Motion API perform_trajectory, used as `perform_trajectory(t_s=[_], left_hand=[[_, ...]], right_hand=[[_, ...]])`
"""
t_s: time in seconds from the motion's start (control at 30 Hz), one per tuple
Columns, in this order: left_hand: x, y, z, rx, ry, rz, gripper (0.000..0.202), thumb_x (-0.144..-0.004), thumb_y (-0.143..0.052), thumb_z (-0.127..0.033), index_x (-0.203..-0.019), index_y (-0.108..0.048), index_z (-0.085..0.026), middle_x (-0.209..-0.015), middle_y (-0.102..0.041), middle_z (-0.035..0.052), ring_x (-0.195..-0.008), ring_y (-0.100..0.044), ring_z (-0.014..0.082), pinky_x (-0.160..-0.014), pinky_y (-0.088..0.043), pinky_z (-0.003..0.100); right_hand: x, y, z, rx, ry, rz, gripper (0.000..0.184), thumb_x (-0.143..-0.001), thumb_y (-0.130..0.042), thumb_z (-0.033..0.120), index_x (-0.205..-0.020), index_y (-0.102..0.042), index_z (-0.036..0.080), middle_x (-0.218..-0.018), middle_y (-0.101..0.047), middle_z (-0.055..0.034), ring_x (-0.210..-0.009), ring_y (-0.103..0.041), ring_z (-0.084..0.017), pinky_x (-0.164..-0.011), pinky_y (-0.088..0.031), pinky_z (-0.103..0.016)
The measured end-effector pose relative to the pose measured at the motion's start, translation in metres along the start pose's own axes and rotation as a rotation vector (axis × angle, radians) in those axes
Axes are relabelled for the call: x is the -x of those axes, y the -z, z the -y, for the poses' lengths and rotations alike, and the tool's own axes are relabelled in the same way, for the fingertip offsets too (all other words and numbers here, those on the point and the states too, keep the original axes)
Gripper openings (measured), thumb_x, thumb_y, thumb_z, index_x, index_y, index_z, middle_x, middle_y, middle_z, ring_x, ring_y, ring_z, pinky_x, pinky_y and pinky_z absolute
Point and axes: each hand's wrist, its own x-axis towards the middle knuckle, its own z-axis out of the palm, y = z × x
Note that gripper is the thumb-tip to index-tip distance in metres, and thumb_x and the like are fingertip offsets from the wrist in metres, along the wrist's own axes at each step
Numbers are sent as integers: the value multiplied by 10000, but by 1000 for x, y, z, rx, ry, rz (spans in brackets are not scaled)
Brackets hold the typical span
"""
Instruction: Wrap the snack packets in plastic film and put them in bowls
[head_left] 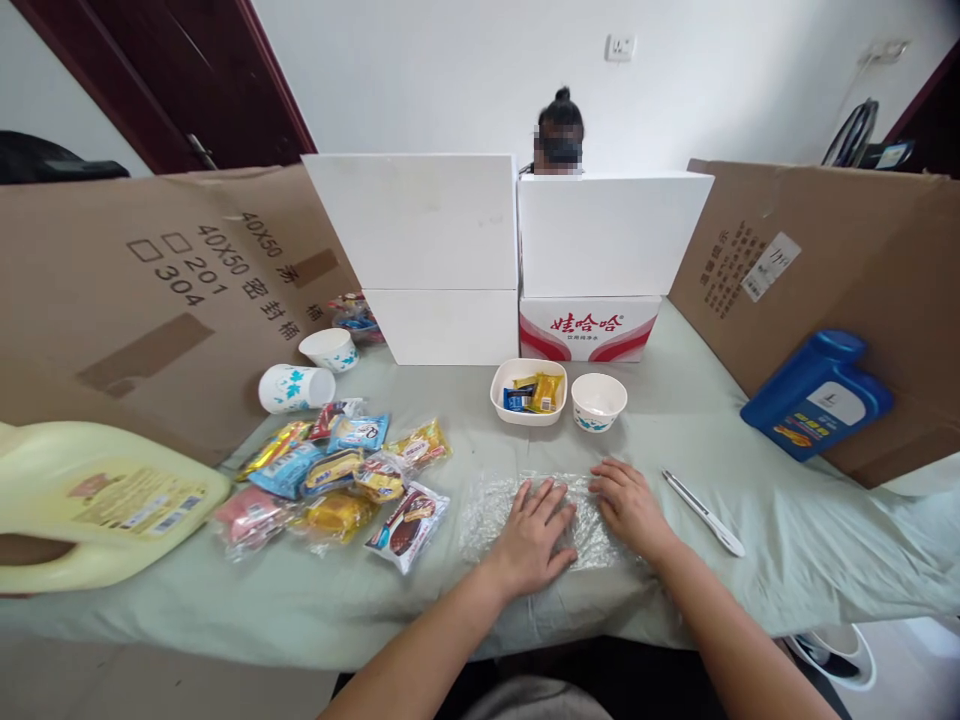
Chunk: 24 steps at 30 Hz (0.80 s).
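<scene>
A clear sheet of bubble wrap [484,520] lies flat on the green tablecloth in front of me. My left hand [531,540] rests on its middle, palm down, fingers spread. On its right part lies my right hand [628,508], fingers stretched out and slightly bent. Neither hand holds anything. Just beyond the wrap stand a white bowl [529,415] with several small wrapped snacks [546,392] and a paper cup [598,403]. Right of my right hand lies a pair of tongs [701,512].
Several packaged snacks [337,470] are heaped at left, below two paper cups [296,388]. A yellow jug [112,500] and a blue bottle [817,395] lie at the sides. White boxes [442,230] and cardboard panels [825,280] wall the table; a person [559,140] is behind.
</scene>
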Motion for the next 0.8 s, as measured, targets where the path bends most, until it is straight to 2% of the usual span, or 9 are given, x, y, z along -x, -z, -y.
perform_trajectory(t_s=[0.1, 0.17, 0.23, 0.3, 0.37, 0.47, 0.53, 0.67, 0.8], left_hand=[[5, 16, -4, 71, 33, -171, 392, -899, -520, -443, -1185, -600, -188, -1254, -583, 113, -1241, -458, 291, -1092, -302, 518], [8, 29, -3, 133, 104, -269, 325, -936, -450, -386, -1131, -617, -187, -1159, -615, 110, -1142, -516, 262, -1021, -390, 470], [10, 41, 2, 164, 198, -309, 294, -951, -414, -340, -1098, -624, -196, -1095, -630, 100, -1065, -546, 246, -949, -445, 442], [13, 48, 10, 151, 278, -272, 248, -937, -442, -297, -1062, -635, -203, -1050, -643, 85, -1018, -560, 241, -908, -470, 430], [16, 48, 16, 107, 311, -175, 206, -905, -500, -249, -1048, -643, -207, -1040, -650, 71, -1015, -561, 238, -910, -473, 423], [22, 39, 21, 6, 330, -27, 258, -859, -580, -214, -1113, -629, -215, -1160, -622, 71, -1117, -526, 260, -969, -440, 446], [26, 32, 22, -66, 369, 31, 341, -848, -610, -237, -1188, -599, -221, -1277, -566, 86, -1204, -477, 295, -1005, -407, 484], [30, 26, 23, -140, 437, 68, 484, -843, -620, -317, -1305, -526, -210, -1386, -488, 120, -1266, -428, 346, -1027, -374, 532], [26, 29, 21, -159, 429, 52, 517, -826, -620, -335, -1310, -522, -182, -1394, -481, 144, -1260, -432, 371, -1015, -379, 552]], right_hand=[[-1, -2, -2, -5, -95, -33, 199, -874, -446, 216, -900, -643, 204, -934, -693, -72, -944, -619, -218, -875, -483, -388], [0, -1, -4, 1, -151, -45, 236, -905, -406, 249, -938, -634, 197, -922, -692, -73, -901, -633, -210, -832, -498, -364], [2, -2, -4, 13, -202, -43, 257, -915, -381, 258, -961, -627, 200, -934, -697, -67, -899, -644, -204, -816, -504, -346], [5, -4, -2, 32, -249, -33, 267, -921, -365, 257, -979, -620, 205, -944, -702, -58, -893, -656, -198, -795, -508, -329], [9, -7, 2, 58, -290, -22, 270, -927, -357, 254, -991, -614, 203, -968, -703, -58, -904, -662, -199, -783, -508, -322], [16, -12, 8, 106, -334, -1, 262, -935, -357, 241, -1005, -607, 199, -1003, -697, -66, -920, -663, -204, -769, -499, -315], [22, -15, 12, 147, -356, 18, 263, -942, -355, 230, -1024, -603, 202, -1021, -689, -70, -873, -668, -204, -725, -491, -312], [29, -16, 17, 225, -376, 57, 262, -940, -363, 208, -1038, -606, 192, -1002, -673, -94, -755, -665, -213, -630, -463, -321], [31, -18, 18, 316, -354, 79, 265, -947, -364, 218, -1072, -596, 190, -975, -669, -91, -764, -660, -224, -622, -464, -326]])
